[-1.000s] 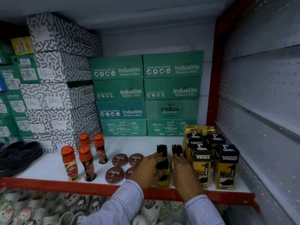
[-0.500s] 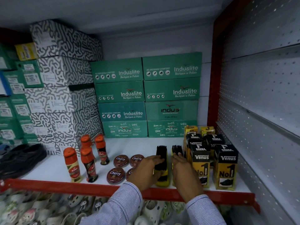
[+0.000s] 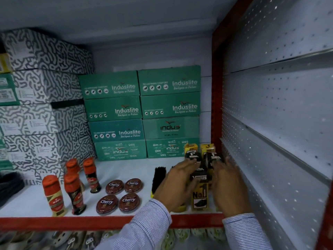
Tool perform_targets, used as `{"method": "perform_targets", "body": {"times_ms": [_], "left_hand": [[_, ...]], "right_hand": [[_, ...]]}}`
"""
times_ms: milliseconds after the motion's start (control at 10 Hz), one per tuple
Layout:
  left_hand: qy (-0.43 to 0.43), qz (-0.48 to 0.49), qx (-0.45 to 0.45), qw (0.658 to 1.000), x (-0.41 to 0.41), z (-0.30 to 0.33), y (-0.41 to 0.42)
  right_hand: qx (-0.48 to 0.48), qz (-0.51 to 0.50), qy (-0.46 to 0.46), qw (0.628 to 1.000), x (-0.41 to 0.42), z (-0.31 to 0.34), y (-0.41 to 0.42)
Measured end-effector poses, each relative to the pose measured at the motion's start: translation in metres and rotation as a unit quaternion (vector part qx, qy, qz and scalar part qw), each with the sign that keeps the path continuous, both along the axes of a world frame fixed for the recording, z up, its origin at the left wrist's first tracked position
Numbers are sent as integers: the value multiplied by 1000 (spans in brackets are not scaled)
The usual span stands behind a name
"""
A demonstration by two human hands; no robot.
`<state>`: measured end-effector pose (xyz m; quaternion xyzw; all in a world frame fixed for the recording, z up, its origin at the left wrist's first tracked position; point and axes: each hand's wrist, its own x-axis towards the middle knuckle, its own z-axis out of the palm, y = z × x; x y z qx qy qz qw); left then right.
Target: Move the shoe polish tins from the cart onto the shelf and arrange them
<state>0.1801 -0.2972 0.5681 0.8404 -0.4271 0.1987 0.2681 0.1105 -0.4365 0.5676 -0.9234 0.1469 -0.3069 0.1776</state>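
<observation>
Several round dark-red Cherry shoe polish tins (image 3: 114, 186) lie flat in a two-by-two block on the white shelf (image 3: 27, 201), left of my hands. My left hand (image 3: 177, 184) rests with fingers spread against the left side of the black-and-yellow Venus boxes (image 3: 199, 197). My right hand (image 3: 229, 186) lies flat against their right side and hides the front right box. Neither hand touches a tin. The hands and boxes are blurred.
Several orange-capped polish bottles (image 3: 52, 193) stand at the left front. A black-bristled brush (image 3: 159, 177) lies just left of my left hand. Green Induslite boxes (image 3: 115, 109) and patterned shoe boxes (image 3: 45, 87) fill the back. The red shelf lip (image 3: 72, 223) runs along the front, and a perforated panel (image 3: 279, 132) closes the right.
Both hands left the two brushes and moved right and back onto the Venus boxes. The front tin that my left hand covered is now in full view.
</observation>
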Motion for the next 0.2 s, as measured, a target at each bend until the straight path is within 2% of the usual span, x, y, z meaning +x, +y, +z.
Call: {"method": "perform_targets", "body": {"times_ms": [200], "left_hand": [[-4,5,-1,1000,4,-2,-4]], "right_hand": [[-36,-10,16,999,11,-6,-6]]}}
